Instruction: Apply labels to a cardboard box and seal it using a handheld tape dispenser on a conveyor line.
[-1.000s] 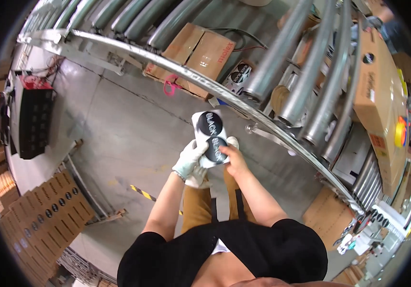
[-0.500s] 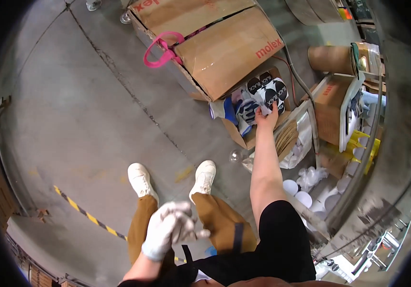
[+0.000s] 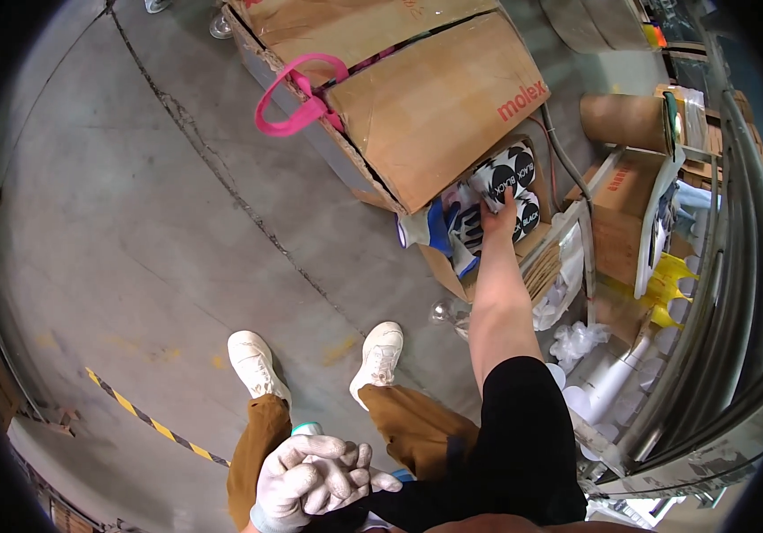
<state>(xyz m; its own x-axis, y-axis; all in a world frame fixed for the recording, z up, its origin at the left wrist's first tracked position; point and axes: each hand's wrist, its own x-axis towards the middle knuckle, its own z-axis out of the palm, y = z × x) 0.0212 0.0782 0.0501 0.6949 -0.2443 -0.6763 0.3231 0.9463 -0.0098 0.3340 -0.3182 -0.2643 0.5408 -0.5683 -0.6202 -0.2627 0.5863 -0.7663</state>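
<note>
I have the widest passage over the grey floor [image 3: 132, 266], left of the white shoes [image 3: 380, 352]; only the pink loop [image 3: 280, 131] juts into it from the large carton [image 3: 443, 107]. The right hand [image 3: 499, 220] is down in the small open carton [image 3: 443, 272], which I can enter from above. The large carton blocks its far side, gloves [image 3: 467, 233] and label rolls [image 3: 507, 169] crowd the inside, and a metal post [image 3: 588, 266] narrows the right.

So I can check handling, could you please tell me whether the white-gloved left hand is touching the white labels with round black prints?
Apart: the head view shows grey concrete floor between the white-gloved left hand and the labels.
</note>
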